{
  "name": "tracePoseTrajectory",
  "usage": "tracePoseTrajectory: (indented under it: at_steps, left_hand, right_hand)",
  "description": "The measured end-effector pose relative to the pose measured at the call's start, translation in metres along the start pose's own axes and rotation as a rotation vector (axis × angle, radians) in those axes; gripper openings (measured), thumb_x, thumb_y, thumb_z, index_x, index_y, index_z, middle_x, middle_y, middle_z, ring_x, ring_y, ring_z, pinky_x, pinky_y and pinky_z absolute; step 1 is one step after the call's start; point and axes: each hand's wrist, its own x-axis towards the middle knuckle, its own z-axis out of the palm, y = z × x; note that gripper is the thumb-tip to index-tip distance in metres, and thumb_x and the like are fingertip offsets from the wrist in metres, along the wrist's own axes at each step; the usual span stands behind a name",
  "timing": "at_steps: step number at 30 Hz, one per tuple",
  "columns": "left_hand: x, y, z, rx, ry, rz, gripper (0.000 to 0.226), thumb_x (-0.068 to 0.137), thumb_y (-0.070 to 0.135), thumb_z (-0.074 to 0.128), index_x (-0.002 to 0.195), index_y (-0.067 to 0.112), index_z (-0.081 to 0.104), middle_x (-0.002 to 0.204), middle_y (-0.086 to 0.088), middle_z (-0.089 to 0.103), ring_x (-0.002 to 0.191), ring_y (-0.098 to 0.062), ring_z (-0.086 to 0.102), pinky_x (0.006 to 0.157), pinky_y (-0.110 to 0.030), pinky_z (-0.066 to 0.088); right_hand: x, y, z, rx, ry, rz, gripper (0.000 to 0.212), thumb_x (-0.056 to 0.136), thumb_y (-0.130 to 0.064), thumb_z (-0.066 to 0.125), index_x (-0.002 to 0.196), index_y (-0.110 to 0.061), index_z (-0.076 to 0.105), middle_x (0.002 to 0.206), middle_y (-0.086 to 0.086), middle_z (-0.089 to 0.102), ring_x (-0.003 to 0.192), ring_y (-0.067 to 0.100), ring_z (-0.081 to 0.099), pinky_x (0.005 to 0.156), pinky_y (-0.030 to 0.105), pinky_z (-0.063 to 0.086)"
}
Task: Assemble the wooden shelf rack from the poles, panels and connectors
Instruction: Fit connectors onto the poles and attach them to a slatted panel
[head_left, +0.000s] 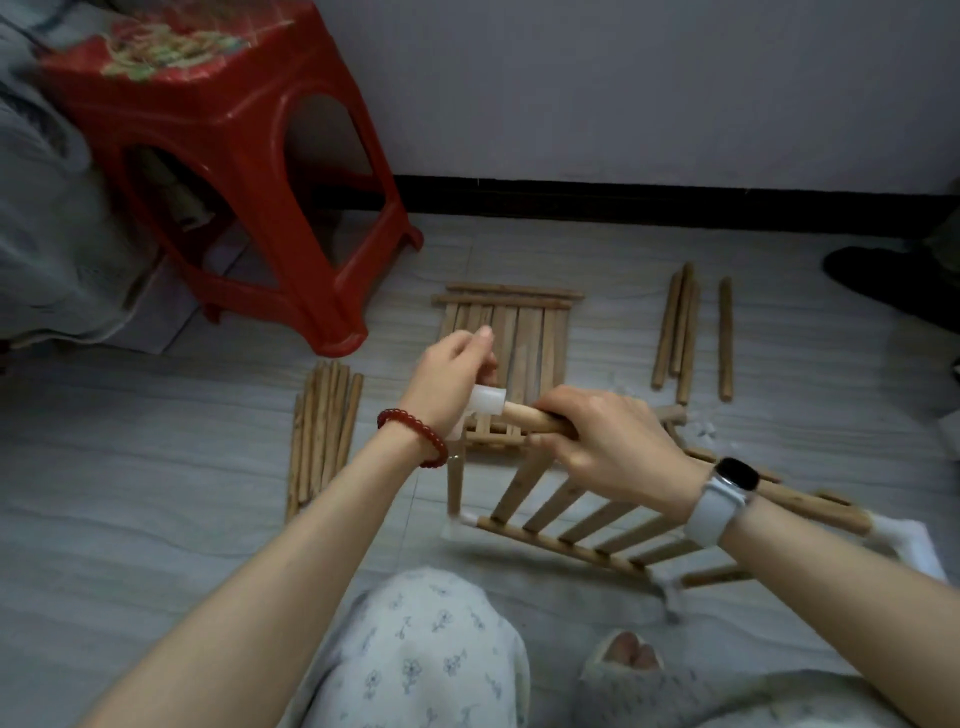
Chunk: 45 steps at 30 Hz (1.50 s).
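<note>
Below my right hand (608, 441) the half-built slatted panel (571, 519) hangs tilted, light but stiff; I'd hold its rail. Right fingers wrap the pole (530, 420). Left hand (457, 369) seems to pinch the slick white connector (487, 401) at its end.

left grip (457, 374) perhaps covering connector (487, 401), dark shoe (883, 283) cut off

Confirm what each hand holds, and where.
Right hand grips a pole near its end. Left hand holds the white connector fitted on that pole's tip.
</note>
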Motion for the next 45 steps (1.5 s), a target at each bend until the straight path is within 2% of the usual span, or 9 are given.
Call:
tracePoseTrajectory:
  at_steps: [4, 11, 15, 18, 22, 30, 33, 39, 45]
  left_hand:
    - [-0.013, 0.025, -0.021, -0.388, -0.079, 0.165, 0.040, 0.093, 0.042, 0.036, 0.082, 0.010, 0.057, 0.074, -0.004, 0.058, 0.069, -0.012, 0.058, 0.065, -0.019, 0.048]
    - [0.005, 0.050, -0.047, 0.328, -0.103, 0.429, 0.019, 0.095, 0.023, 0.050, 0.108, 0.018, 0.063, 0.079, 0.018, 0.062, 0.080, -0.001, 0.057, 0.078, -0.022, 0.046]
    - [0.004, 0.042, -0.025, 0.564, -0.170, 0.375, 0.024, 0.092, 0.029, 0.056, 0.112, 0.018, 0.065, 0.098, 0.003, 0.066, 0.094, -0.017, 0.061, 0.083, -0.034, 0.048]
    - [0.002, 0.031, -0.004, 0.769, -0.264, 0.334, 0.026, 0.091, 0.038, 0.054, 0.110, 0.024, 0.064, 0.098, 0.002, 0.065, 0.091, -0.017, 0.059, 0.080, -0.036, 0.050]
    - [0.005, 0.018, 0.021, 0.833, -0.402, 0.336, 0.020, 0.093, 0.034, 0.051, 0.103, 0.022, 0.063, 0.097, 0.000, 0.063, 0.088, -0.017, 0.057, 0.080, -0.038, 0.049]
    - [0.009, 0.025, -0.003, 0.516, -0.203, 0.420, 0.017, 0.092, 0.025, 0.055, 0.106, 0.021, 0.064, 0.088, 0.009, 0.060, 0.084, -0.010, 0.056, 0.071, -0.025, 0.042]
    - [0.015, 0.044, -0.028, 0.175, -0.173, 0.419, 0.010, 0.092, 0.015, 0.055, 0.093, 0.020, 0.063, 0.071, 0.008, 0.056, 0.062, -0.001, 0.051, 0.061, -0.019, 0.042]
    - [0.008, 0.059, -0.043, -0.264, 0.074, 0.339, 0.010, 0.095, 0.017, 0.051, 0.099, 0.018, 0.060, 0.063, 0.005, 0.051, 0.055, -0.005, 0.046, 0.052, -0.019, 0.039]
    - [0.030, 0.132, -0.065, 0.097, 0.435, 0.474, 0.022, 0.093, 0.028, 0.053, 0.112, 0.017, 0.054, 0.088, 0.003, 0.058, 0.081, -0.018, 0.057, 0.082, -0.045, 0.050]
  right_hand:
    - [0.008, -0.005, -0.029, 0.226, 0.171, -0.018, 0.005, 0.089, -0.026, 0.059, 0.090, -0.031, 0.058, 0.073, -0.016, 0.056, 0.069, 0.003, 0.051, 0.060, 0.026, 0.039]
    - [0.017, -0.001, -0.041, 0.670, 0.108, 0.063, 0.018, 0.093, -0.007, 0.053, 0.106, -0.017, 0.061, 0.091, -0.007, 0.062, 0.085, 0.007, 0.057, 0.076, 0.024, 0.048]
    - [0.009, 0.026, -0.046, 0.800, -0.028, 0.341, 0.025, 0.100, -0.021, 0.041, 0.118, -0.030, 0.057, 0.120, -0.007, 0.059, 0.119, 0.012, 0.051, 0.099, 0.032, 0.041]
    - [0.005, 0.030, -0.047, 0.926, -0.025, 0.522, 0.041, 0.099, -0.043, 0.034, 0.118, -0.016, 0.059, 0.111, 0.003, 0.064, 0.100, 0.018, 0.062, 0.085, 0.032, 0.053]
    - [0.000, 0.031, -0.040, 0.676, -0.205, 0.508, 0.041, 0.094, -0.049, 0.043, 0.114, -0.015, 0.055, 0.101, 0.001, 0.059, 0.089, 0.020, 0.066, 0.075, 0.026, 0.057]
    - [-0.014, 0.048, -0.031, 0.810, -0.081, 0.332, 0.026, 0.098, -0.015, 0.041, 0.111, -0.033, 0.054, 0.126, -0.001, 0.055, 0.118, 0.015, 0.051, 0.104, 0.038, 0.041]
    - [0.005, 0.031, -0.045, 0.464, 0.116, 0.083, 0.033, 0.095, -0.018, 0.051, 0.121, -0.035, 0.043, 0.131, -0.010, 0.041, 0.122, 0.008, 0.043, 0.103, 0.029, 0.037]
    - [0.057, -0.010, -0.079, -0.127, 0.552, 0.004, 0.026, 0.095, -0.023, 0.051, 0.119, -0.014, 0.054, 0.102, 0.006, 0.059, 0.088, 0.028, 0.055, 0.079, 0.032, 0.030]
    - [0.084, -0.055, -0.127, -0.159, 0.770, -0.063, 0.028, 0.097, -0.026, 0.044, 0.114, -0.006, 0.054, 0.103, 0.012, 0.059, 0.074, 0.038, 0.057, 0.070, 0.042, 0.043]
